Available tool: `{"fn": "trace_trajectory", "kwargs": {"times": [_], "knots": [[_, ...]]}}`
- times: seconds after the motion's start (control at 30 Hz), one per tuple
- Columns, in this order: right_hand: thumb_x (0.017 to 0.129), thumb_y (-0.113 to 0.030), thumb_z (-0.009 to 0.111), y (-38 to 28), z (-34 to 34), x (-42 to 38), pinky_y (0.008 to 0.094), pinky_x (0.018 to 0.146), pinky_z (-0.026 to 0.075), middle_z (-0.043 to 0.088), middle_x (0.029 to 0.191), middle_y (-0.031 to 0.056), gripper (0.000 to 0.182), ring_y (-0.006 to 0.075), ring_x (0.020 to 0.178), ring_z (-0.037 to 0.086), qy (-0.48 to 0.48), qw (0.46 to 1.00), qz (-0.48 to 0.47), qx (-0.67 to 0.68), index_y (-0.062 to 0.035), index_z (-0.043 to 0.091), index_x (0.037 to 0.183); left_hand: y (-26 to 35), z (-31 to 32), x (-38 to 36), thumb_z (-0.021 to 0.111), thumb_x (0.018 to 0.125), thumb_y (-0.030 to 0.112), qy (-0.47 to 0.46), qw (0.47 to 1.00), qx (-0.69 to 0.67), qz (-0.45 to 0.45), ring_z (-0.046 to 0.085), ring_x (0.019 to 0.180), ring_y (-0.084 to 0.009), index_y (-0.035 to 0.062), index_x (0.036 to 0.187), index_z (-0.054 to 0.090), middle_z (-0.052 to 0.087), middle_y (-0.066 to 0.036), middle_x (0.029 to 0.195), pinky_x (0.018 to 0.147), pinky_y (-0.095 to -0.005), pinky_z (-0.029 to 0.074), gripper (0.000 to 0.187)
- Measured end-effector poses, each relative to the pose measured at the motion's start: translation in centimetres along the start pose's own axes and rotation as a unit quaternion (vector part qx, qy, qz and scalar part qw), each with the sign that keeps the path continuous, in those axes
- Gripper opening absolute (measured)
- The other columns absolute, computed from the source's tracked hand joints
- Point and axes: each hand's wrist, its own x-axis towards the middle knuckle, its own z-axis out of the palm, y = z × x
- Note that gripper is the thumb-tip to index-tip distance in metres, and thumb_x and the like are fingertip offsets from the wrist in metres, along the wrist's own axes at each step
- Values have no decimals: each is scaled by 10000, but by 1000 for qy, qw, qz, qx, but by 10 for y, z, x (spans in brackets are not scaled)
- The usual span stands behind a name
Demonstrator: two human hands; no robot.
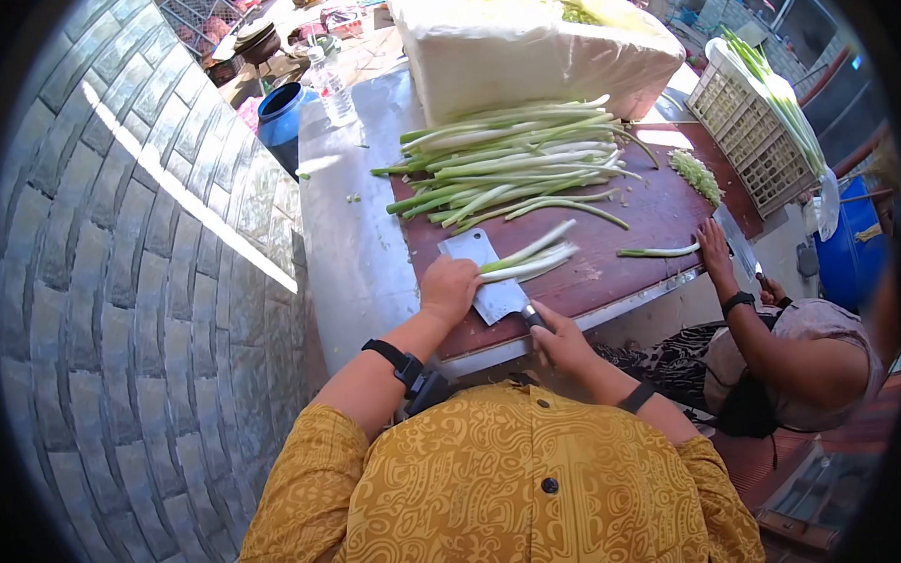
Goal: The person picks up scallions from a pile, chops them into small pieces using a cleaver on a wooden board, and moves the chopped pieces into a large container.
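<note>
My left hand (450, 287) is closed round a few green onion stalks (534, 258), whose white ends point right over the red-brown board (589, 275). My right hand (562, 341) grips the dark handle of a cleaver (496, 288). The broad blade lies flat-looking beside my left hand, partly beneath the held stalks. Behind them a large pile of green onions (526, 165) spreads across the board, white ends mostly to the right.
At the right, a co-worker's hand (713, 247) touches a single stalk (658, 251), near chopped onion (697, 177). Around the board are a foam box (532, 65), plastic crate (753, 132), bottle (332, 92), blue barrel (281, 114) and brick wall (163, 292).
</note>
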Motion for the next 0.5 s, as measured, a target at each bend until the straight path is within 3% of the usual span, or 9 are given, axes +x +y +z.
{"fn": "trace_trajectory", "kwargs": {"times": [0.17,0.27,0.37,0.5], "knots": [[916,-107,530,-10,-19,-16,244,418,395,535,667,28,568,98,448,497,13,999,-3,40,-103,326,1445,-13,-4,2,661,769,186,22,1000,-8,7,548,761,-262,117,794,661,656,-21,842,709,-370,449,74],[917,-101,526,-7,-30,-21,245,418,397,537,668,29,568,99,451,502,29,999,1,17,-104,323,1447,-2,-15,5,702,738,267,-7,999,4,-31,549,820,-254,134,825,666,659,-6,861,743,-378,434,162],[916,-101,526,-10,-30,-22,246,417,399,540,670,28,567,99,454,507,34,999,7,-9,-106,325,1447,17,-21,13,741,684,367,13,998,59,5,541,899,-237,149,861,667,654,11,925,776,-391,410,290],[911,-105,531,-1,-30,-19,249,416,402,545,674,28,573,99,452,508,35,999,5,-3,-108,326,1447,35,6,25,755,649,423,5,999,18,30,530,947,-223,160,911,674,628,15,950,780,-394,393,380]]}}
